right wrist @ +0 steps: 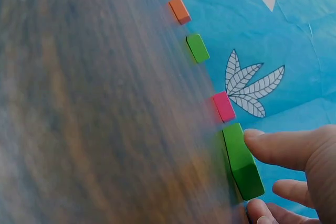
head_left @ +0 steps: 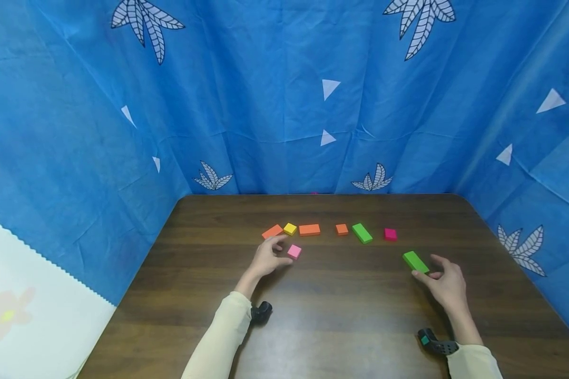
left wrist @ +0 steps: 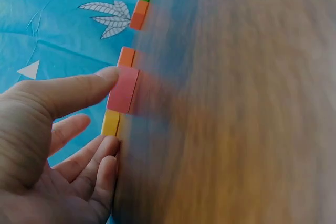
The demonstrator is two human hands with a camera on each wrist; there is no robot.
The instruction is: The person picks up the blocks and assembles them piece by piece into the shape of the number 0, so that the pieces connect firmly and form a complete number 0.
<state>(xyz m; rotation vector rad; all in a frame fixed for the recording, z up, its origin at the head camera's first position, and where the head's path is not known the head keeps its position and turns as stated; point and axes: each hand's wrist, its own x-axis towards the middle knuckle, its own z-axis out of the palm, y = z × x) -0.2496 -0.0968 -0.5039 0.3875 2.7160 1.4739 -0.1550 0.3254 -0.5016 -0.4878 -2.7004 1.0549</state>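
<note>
A pink block (head_left: pixel 294 251) lies on the wooden table in the mouth of my left hand (head_left: pixel 264 259), whose thumb and fingers are spread apart. In the left wrist view the thumb (left wrist: pixel 86 90) overlaps the pink block's edge; whether it touches cannot be told. A long green block (head_left: pixel 415 262) lies slantwise just ahead of my right hand (head_left: pixel 448 284). That hand's thumb and fingers are parted around the block's near end. In the right wrist view the thumb (right wrist: pixel 278 146) is beside the green block (right wrist: pixel 241 161), with contact unclear.
Behind stand an orange block (head_left: pixel 272 231), a yellow block (head_left: pixel 290 229), another orange block (head_left: pixel 310 230), a small orange block (head_left: pixel 342 229), a second green block (head_left: pixel 362 233) and a magenta block (head_left: pixel 391 234). A blue curtain (head_left: pixel 265 105) borders the table (head_left: pixel 341 326).
</note>
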